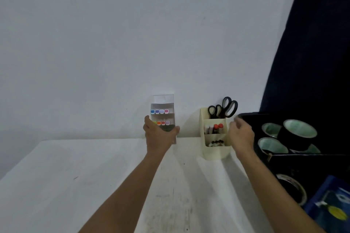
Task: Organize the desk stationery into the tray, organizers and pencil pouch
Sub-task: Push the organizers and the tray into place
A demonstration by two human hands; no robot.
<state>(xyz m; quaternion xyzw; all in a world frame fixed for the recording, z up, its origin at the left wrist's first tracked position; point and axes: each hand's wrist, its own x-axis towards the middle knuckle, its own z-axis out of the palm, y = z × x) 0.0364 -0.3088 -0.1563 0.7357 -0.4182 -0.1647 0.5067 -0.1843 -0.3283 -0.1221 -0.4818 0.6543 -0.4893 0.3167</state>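
Note:
My left hand (158,135) grips a clear tiered marker organizer (163,108) at the back of the white table, close to the wall; two rows of coloured marker caps show in it. A cream desk organizer (215,150) stands to its right, with two pairs of black scissors (225,108) in its rear section, red-capped sticks in the middle one and small dark items in front. My right hand (241,134) hovers just right of the cream organizer, at the corner of a black tray (251,117), fingers loosely curled with nothing in them.
The black tray holds several black tape rolls (298,133). Another tape roll (292,187) lies nearer me at the right. A blue pencil pouch (329,202) sits at the lower right. A dark curtain (312,43) hangs at the right. The table edge (19,166) runs on the left.

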